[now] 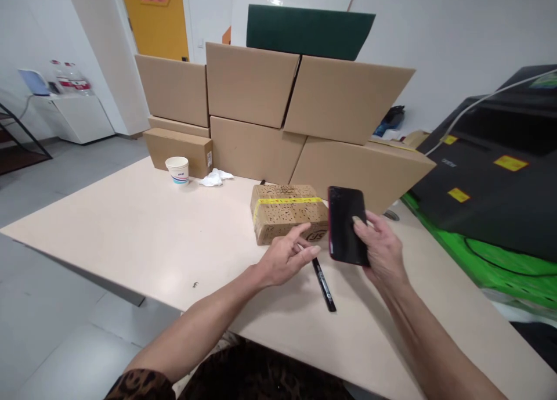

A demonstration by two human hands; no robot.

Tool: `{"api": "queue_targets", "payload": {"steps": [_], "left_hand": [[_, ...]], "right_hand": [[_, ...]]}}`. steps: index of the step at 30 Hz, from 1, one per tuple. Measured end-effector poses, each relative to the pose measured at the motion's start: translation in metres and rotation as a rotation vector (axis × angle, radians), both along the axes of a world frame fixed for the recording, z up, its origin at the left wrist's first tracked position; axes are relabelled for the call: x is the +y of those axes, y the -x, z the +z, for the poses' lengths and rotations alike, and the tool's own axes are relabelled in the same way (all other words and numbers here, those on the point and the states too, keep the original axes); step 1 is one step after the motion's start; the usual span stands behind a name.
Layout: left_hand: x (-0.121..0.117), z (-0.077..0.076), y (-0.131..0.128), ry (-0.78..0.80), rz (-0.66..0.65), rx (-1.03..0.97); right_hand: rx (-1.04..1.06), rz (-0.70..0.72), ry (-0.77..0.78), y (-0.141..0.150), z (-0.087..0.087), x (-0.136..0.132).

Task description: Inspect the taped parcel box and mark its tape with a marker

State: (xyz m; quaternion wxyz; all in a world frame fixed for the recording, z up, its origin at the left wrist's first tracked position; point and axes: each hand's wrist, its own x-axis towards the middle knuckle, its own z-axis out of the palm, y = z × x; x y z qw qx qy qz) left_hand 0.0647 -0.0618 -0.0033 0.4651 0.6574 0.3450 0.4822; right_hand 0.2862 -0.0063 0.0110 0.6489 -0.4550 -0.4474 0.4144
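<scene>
Head view showed the right hand (383,246) with its grip closed around a black phone (347,229), thumb on its face, at three o'clock from the taped box (289,208) on the bench (174,231). Just below that box, at six o'clock, the left hand (287,256) was loosely spread, index finger extended; whether it pinched the marker (323,284), towards five o'clock, I could not tell.

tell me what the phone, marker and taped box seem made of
Phone: probably glass or plastic, by its smooth black surface; whether glossy or satin is hard to tell.
Marker: likely hard plastic, from its smooth black barrel with pale print.
Taped box: apparently cardboard, matt brown with folded edges; the yellow tape looks like plastic film.
</scene>
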Motion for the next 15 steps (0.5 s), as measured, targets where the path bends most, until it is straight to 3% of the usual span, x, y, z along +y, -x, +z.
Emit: {"api": "queue_targets", "payload": {"steps": [3, 5, 8, 15], "left_hand": [[0.005, -0.004, -0.005, 0.232, -0.241, -0.211], [0.005, -0.007, -0.007, 0.283, -0.286, -0.329], [-0.003, -0.009, -0.006, 0.304, -0.213, -0.406], [-0.026, -0.009, -0.001, 0.261, -0.056, -0.381]], "right_hand": [[0.004, 0.143, -0.029, 0.040, 0.006, -0.017], [-0.003, 0.177, -0.042, 0.058, 0.006, -0.023], [-0.010, 0.161, -0.056, 0.073, 0.002, -0.026], [-0.044, 0.114, -0.109, 0.083, -0.009, -0.031]]}}
